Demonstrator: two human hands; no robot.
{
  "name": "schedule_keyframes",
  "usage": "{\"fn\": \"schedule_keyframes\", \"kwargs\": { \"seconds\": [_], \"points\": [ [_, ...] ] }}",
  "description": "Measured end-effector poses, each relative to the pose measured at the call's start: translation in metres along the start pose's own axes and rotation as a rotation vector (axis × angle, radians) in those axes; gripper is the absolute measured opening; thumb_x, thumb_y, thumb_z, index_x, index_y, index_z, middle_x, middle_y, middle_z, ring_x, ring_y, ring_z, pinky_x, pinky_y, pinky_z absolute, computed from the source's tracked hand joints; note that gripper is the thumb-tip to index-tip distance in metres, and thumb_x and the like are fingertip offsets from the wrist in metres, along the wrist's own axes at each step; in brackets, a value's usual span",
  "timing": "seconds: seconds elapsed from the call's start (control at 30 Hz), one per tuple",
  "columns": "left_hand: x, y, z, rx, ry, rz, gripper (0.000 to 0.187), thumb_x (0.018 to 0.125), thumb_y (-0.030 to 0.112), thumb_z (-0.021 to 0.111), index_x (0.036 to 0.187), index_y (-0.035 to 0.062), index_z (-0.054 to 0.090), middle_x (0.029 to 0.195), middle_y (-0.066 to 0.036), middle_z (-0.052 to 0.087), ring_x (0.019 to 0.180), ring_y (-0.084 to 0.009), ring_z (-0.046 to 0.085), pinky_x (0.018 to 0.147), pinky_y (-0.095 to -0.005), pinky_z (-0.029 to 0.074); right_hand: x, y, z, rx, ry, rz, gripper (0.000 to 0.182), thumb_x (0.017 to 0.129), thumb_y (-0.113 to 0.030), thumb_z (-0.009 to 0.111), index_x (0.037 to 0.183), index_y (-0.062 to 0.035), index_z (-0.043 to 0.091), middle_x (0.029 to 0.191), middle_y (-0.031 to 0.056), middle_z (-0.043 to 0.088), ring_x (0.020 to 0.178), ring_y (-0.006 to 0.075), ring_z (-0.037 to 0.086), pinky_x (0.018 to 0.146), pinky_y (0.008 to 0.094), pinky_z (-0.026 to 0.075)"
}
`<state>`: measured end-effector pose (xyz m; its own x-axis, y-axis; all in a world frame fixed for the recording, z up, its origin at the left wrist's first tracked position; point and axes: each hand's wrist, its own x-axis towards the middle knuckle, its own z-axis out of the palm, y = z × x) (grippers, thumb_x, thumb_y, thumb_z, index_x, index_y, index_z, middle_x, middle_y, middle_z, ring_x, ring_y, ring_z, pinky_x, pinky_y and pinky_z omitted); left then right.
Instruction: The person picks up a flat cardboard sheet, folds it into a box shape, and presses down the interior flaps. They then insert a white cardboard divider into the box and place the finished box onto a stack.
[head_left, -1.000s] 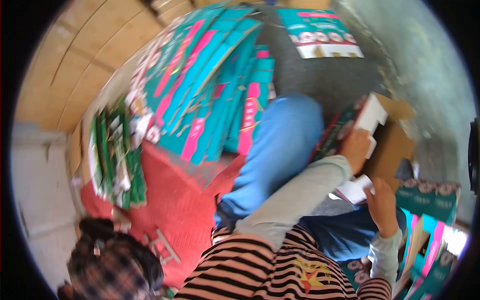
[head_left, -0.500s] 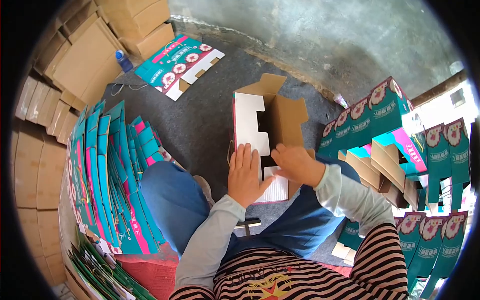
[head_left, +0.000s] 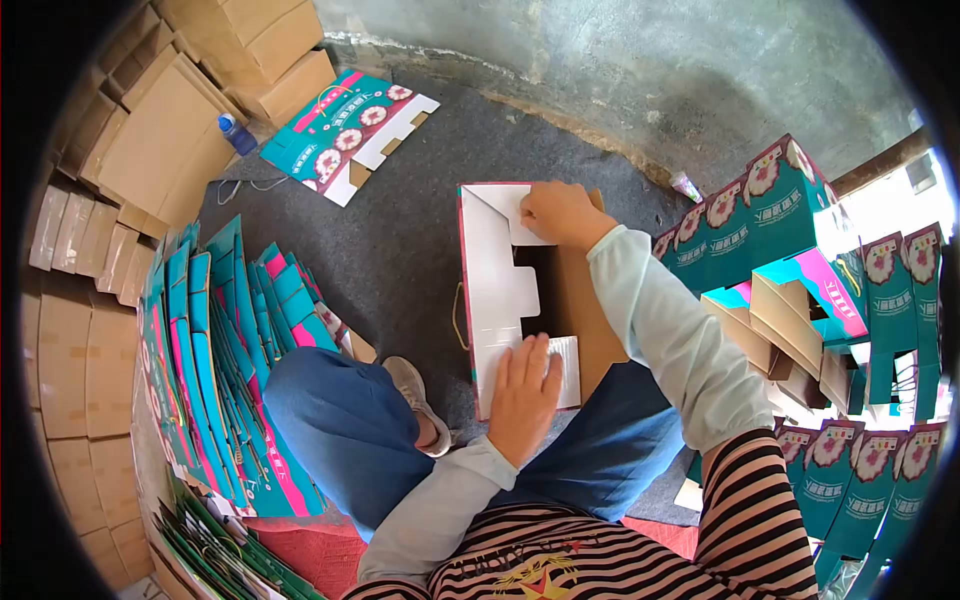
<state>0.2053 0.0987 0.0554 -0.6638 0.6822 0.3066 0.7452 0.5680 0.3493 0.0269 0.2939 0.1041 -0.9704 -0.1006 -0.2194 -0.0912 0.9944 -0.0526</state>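
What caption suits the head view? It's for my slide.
Left hand presses the box's near flap; right hand folds its far flap.

The left hand (head_left: 523, 395) is lying flat, palm down, fingers spread and pointing forward, forearm bent in close. The right arm is reaching far forward, its hand (head_left: 558, 215) curled, fingers pinching.

Open carton (head_left: 500, 290) between flat blanks (head_left: 215, 350) left, folded boxes (head_left: 810, 270) right
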Motion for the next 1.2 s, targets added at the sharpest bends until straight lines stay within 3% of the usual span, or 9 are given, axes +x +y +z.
{"fn": "schedule_keyframes", "kwargs": {
  "seconds": [0.1,0.33,0.43,0.63,0.83,0.87,0.97,1.07,1.2],
  "points": [
    [0.001,0.020,0.002,-0.211,0.004,-0.098,0.058,0.071,0.037,0.070,0.109,-0.0049,0.056,0.126,-0.024,0.047,0.119,-0.0377,0.043,0.100,-0.0543,0.028,-0.001,0.005,0.013,-0.051,0.253,-0.122,0.017,0.080,-0.021,0.057,0.088,-0.0137,0.069,0.096,0.0122,0.063,0.095,0.0315,0.061,0.079,0.0445,0.049],
    [0.006,0.046,0.007,-0.112,-0.092,-0.159,0.050,0.070,0.024,0.064,0.108,-0.0080,0.055,0.124,-0.023,0.048,0.121,-0.0341,0.041,0.099,-0.0514,0.029,-0.004,0.025,0.003,-0.052,0.145,-0.125,0.019,0.076,-0.019,0.055,0.079,-0.0067,0.069,0.087,0.0174,0.065,0.085,0.0349,0.063,0.075,0.0421,0.052],
    [-0.003,0.034,0.006,-0.004,-0.024,-0.122,0.043,0.073,0.016,0.059,0.109,-0.0074,0.055,0.125,-0.022,0.049,0.122,-0.0339,0.041,0.100,-0.0513,0.030,-0.017,0.041,-0.001,-0.097,0.073,0.074,0.025,0.077,-0.020,0.053,0.081,-0.0025,0.070,0.087,0.0194,0.066,0.083,0.0358,0.064,0.074,0.0434,0.052],
    [-0.024,-0.059,-0.035,-0.033,-0.010,-0.076,0.031,0.083,0.012,0.052,0.110,-0.0013,0.057,0.119,-0.015,0.056,0.116,-0.0298,0.049,0.100,-0.0463,0.033,-0.050,0.076,-0.005,0.537,-0.361,0.186,0.042,0.086,-0.037,0.048,0.089,-0.0001,0.068,0.081,0.0110,0.069,0.071,0.0267,0.065,0.066,0.0342,0.053],
    [-0.012,-0.066,-0.034,-0.254,0.098,-0.527,0.036,0.088,0.014,0.055,0.122,0.0003,0.052,0.102,-0.017,0.060,0.105,-0.0319,0.053,0.093,-0.0432,0.037,-0.057,0.064,-0.006,1.086,-0.153,0.196,0.055,0.089,-0.051,0.047,0.094,-0.0002,0.068,0.100,0.0154,0.064,0.089,0.0208,0.061,0.063,0.0242,0.052],
    [-0.011,-0.066,-0.025,-0.254,0.206,-0.546,0.043,0.089,0.015,0.055,0.129,0.0004,0.046,0.110,-0.019,0.057,0.106,-0.0327,0.052,0.093,-0.0433,0.037,-0.052,0.068,0.003,1.098,-0.159,0.209,0.058,0.089,-0.055,0.046,0.101,-0.0011,0.066,0.103,0.0180,0.063,0.096,0.0244,0.058,0.070,0.0286,0.052],
    [0.001,-0.060,-0.015,-0.203,0.418,-0.512,0.049,0.089,0.016,0.055,0.133,0.0000,0.041,0.124,-0.021,0.049,0.116,-0.0342,0.046,0.096,-0.0440,0.035,-0.055,0.059,0.009,0.653,0.192,-0.099,0.065,0.084,-0.060,0.050,0.115,-0.0034,0.059,0.120,0.0196,0.055,0.096,0.0358,0.059,0.083,0.0389,0.048],
    [0.004,-0.061,-0.015,0.064,0.371,-0.371,0.059,0.086,0.021,0.059,0.135,-0.0021,0.036,0.135,-0.023,0.041,0.126,-0.0387,0.037,0.102,-0.0465,0.030,-0.072,0.035,0.000,0.499,0.280,-0.121,0.064,0.080,-0.051,0.062,0.126,-0.0086,0.052,0.131,0.0196,0.047,0.111,0.0400,0.050,0.094,0.0426,0.041],
    [0.003,-0.057,-0.020,0.157,0.106,-0.253,0.062,0.084,0.026,0.063,0.134,-0.0013,0.038,0.140,-0.019,0.038,0.132,-0.0370,0.031,0.105,-0.0499,0.026,-0.076,0.033,0.013,0.130,0.286,-0.539,0.076,0.068,-0.042,0.074,0.132,-0.0114,0.046,0.137,0.0170,0.042,0.120,0.0364,0.045,0.095,0.0423,0.041]
  ]
}}
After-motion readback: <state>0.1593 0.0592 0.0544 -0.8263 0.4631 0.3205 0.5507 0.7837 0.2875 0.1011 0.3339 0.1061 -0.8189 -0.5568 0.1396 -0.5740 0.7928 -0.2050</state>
